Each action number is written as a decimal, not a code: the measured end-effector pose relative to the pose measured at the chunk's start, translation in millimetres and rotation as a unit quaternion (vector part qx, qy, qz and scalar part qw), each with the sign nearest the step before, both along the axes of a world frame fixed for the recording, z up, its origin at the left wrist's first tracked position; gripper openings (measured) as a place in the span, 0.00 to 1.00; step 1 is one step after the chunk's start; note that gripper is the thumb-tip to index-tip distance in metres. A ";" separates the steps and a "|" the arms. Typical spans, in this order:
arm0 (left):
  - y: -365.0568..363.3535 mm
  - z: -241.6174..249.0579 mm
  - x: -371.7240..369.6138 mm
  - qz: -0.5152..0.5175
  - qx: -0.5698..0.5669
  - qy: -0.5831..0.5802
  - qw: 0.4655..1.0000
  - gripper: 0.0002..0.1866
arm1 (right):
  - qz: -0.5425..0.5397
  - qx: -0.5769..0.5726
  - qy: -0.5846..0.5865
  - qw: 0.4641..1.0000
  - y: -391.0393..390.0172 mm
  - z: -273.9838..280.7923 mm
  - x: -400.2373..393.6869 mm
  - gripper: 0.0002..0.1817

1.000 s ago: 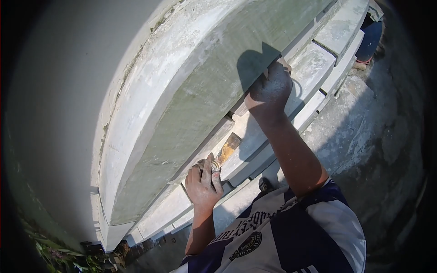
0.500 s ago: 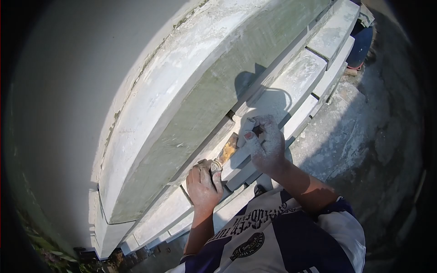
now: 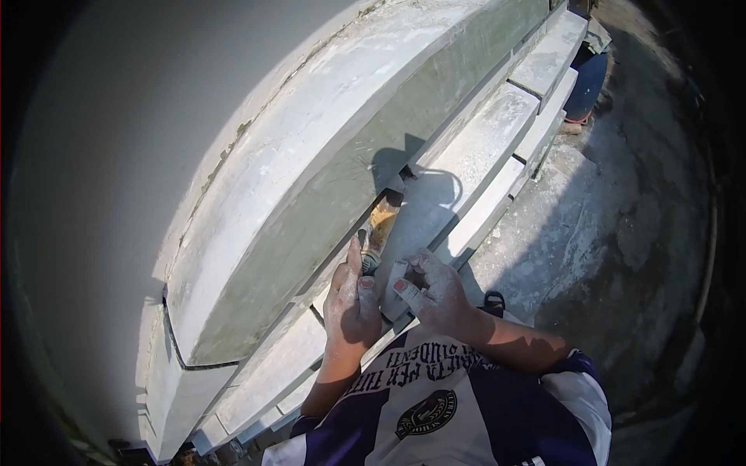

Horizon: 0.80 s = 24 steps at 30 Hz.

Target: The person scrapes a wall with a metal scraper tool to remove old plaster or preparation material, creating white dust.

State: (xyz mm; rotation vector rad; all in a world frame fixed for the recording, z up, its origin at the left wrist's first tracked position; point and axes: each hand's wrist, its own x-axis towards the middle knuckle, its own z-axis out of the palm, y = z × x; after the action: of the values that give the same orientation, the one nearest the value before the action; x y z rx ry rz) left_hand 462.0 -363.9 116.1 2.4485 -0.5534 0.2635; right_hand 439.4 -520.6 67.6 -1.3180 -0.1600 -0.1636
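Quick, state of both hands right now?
Left hand: fingers nearly straight, holding the stained flat tool.
Right hand: closed, pinching a small pale piece.

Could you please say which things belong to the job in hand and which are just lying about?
Apparently in use: stained tool in left hand; pale piece in right hand; greenish ledge.
Apparently lying about: dark blue object; brownish block.

From above the near shirt (image 3: 505, 396), the lone head view looks forward and steeply down, close over the left hand (image 3: 351, 309) and right hand (image 3: 440, 293), taking in wall (image 3: 101, 194) at left, ground (image 3: 637, 233) at right.
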 end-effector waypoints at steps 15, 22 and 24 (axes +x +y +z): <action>34.3 -3.1 -1.3 -0.120 -0.035 0.082 0.989 0.27 | 0.057 0.136 0.125 0.981 31.3 12.2 -6.3 0.11; 22.1 4.9 -5.6 -0.106 0.010 0.017 0.994 0.32 | -0.037 0.212 0.121 0.969 55.2 -1.5 -2.3 0.12; 22.5 6.6 -8.4 -0.094 0.008 0.041 0.995 0.29 | -0.055 0.135 0.078 0.986 53.3 10.0 -4.6 0.12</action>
State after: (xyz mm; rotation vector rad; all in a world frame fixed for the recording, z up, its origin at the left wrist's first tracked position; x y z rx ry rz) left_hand 453.5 -341.4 122.7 2.3902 -0.7462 0.0802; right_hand 434.8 -467.2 77.6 -1.0646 0.0669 -0.1676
